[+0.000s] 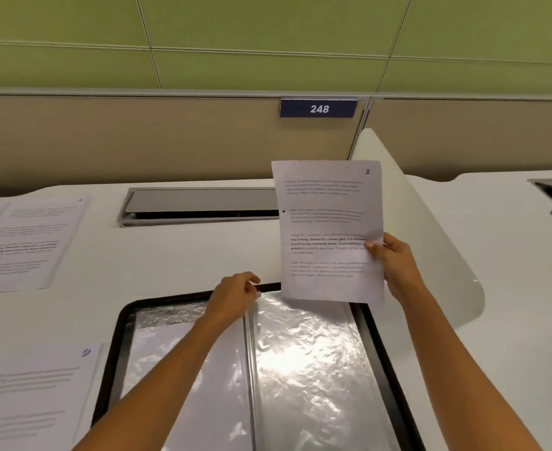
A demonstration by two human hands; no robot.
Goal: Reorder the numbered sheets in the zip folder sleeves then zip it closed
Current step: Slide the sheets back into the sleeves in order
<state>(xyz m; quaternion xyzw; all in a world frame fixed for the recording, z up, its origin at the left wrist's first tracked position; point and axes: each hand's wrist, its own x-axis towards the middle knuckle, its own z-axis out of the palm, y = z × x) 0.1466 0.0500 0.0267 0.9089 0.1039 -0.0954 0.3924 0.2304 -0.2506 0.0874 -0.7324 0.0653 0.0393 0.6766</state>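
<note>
Office desk, station 248: my right hand [395,265] pinches sheet 3 [330,229] by its right edge, thumb on the printed face. The sheet is upright in the air, its lower edge over the far right corner of the folder [118,336].

My left hand [235,294] reaches to the folder's far edge beside the spine. Its fingers are curled, with thumb and fingertip pinched on the top edge of the right sleeve [304,369].

The folder lies open and flat on the desk [170,255] before me, its black rim framing two glossy clear sleeves. The left sleeve [177,353] lies partly under my forearm.

Sheet 10 [30,395] lies on the desk just left of the folder, nearest me. Two more sheets [23,242] overlap farther back on the left, their numbers too blurred to read.

Beyond are a cable slot [203,203], a white divider [431,239] at right and the blue plate [318,109] marked 248.
</note>
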